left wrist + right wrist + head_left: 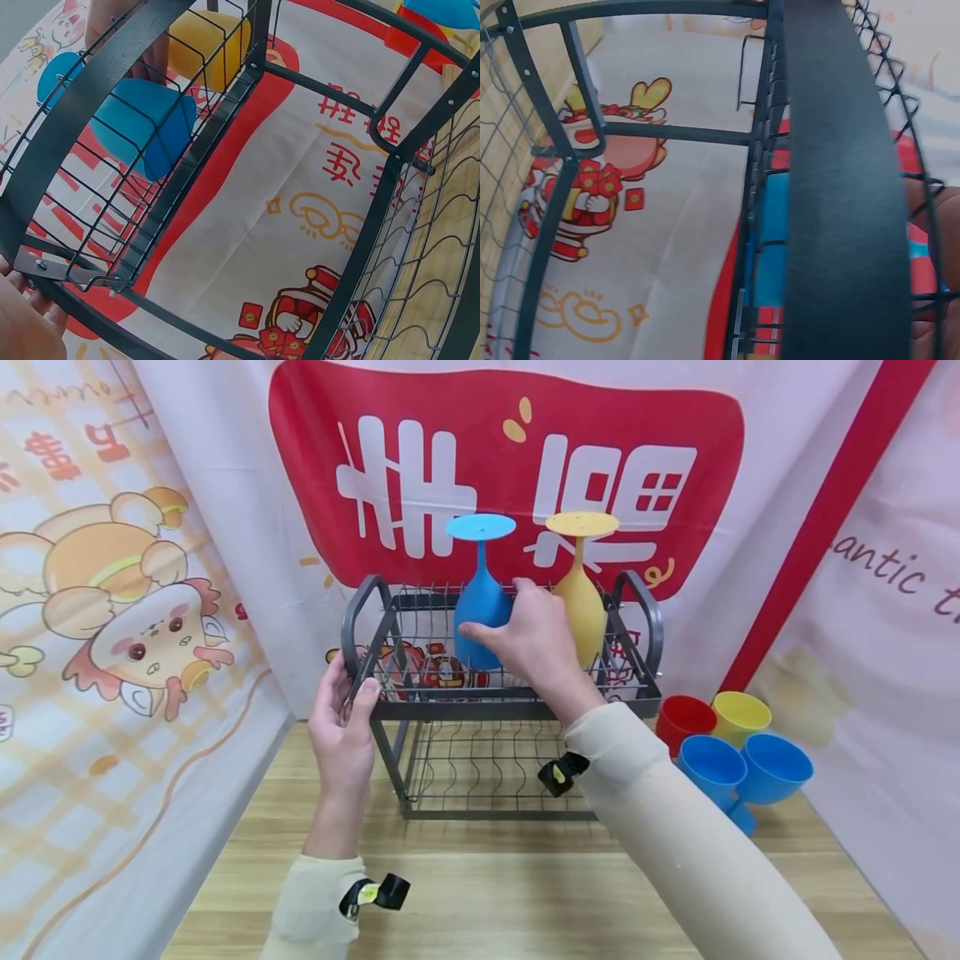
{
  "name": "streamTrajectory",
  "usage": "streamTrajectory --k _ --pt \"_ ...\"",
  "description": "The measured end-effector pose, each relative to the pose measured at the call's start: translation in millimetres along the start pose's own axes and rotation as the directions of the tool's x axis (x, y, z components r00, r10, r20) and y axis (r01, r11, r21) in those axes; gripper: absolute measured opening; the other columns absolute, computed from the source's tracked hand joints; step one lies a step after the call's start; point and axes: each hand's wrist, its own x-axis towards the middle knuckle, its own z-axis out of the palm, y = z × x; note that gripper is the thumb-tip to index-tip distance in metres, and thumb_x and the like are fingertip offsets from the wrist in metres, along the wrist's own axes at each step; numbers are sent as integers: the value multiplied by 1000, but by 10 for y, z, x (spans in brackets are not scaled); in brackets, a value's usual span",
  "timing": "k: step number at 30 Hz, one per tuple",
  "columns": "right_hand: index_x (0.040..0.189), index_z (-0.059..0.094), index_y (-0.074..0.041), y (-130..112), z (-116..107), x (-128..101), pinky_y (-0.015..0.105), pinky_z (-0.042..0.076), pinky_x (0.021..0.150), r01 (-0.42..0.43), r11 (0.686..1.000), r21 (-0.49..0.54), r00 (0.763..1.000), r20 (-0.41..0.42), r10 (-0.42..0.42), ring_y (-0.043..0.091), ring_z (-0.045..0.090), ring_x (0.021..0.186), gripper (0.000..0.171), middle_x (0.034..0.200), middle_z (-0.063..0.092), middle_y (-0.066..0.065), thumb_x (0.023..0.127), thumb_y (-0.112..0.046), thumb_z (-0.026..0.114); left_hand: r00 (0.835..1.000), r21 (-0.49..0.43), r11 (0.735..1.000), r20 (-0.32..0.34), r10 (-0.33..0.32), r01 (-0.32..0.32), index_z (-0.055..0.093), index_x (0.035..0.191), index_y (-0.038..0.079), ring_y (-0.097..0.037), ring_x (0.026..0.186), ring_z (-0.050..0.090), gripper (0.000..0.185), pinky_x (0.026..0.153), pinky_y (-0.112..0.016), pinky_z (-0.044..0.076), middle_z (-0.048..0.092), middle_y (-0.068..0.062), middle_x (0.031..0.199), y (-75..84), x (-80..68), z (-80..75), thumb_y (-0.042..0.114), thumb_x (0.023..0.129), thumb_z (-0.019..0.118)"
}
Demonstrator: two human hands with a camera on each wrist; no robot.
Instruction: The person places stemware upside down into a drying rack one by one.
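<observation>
A dark metal two-tier dish rack (510,706) stands on the wooden table. On its top tier a blue goblet (480,597) and a yellow goblet (583,602) stand upside down, bases up. My right hand (528,639) grips the blue goblet's bowl, thumb in front and fingers between the two goblets. My left hand (345,727) holds the rack's left front corner below its handle. In the left wrist view the blue goblet (142,127) and yellow goblet (206,45) show through the rack's wires (75,112). The right wrist view is mostly the rack's bar (840,187), with the blue goblet (772,247) behind.
To the right of the rack stand upright cups: a red one (684,718), a yellow one (741,717) and two blue ones (712,764) (776,768). Printed cloth hangs close behind and on both sides. Bare wooden tabletop (487,893) lies in front of the rack.
</observation>
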Motion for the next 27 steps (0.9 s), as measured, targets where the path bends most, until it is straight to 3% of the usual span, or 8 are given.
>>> streamTrajectory --k 4,9,16,21,27 --pt "157 46 -9 -3 -106 -88 45 64 101 43 999 -3 998 -42 -43 30 67 125 92 147 65 12 86 -54 84 1000 14 1000 -1 -7 7 58 151 23 -17 138 58 49 119 -25 46 63 -6 150 15 6 3 20 103 69" --pt "154 51 -11 64 -234 -261 44 64 100 117 991 69 990 -92 -110 27 66 128 85 148 66 9 86 -50 86 1000 -7 1000 -12 15 -15 58 150 21 -19 137 59 48 115 -20 48 64 -8 149 9 10 -24 16 103 69" --pt "148 57 -11 332 -480 -528 47 62 104 167 971 171 980 -133 -145 28 68 129 74 143 69 8 89 -45 85 1000 -14 1000 -1 3 -3 57 152 21 -17 137 59 50 114 -19 48 63 -9 150 -20 15 -6 17 103 69" --pt "147 59 -13 534 -681 -679 47 60 108 200 959 202 966 -206 -158 25 70 126 68 141 71 6 91 -45 82 1000 -10 1000 -2 8 -8 56 152 20 -18 137 59 50 113 -20 49 63 -8 150 -19 9 -6 14 104 67" --pt "150 58 -22 893 -912 -804 22 58 104 172 970 171 941 -319 -111 24 68 128 65 144 69 1 93 -39 82 1000 3 1000 -1 3 -3 55 153 21 -17 136 59 51 113 -20 49 64 -5 149 -25 10 -3 17 104 68"
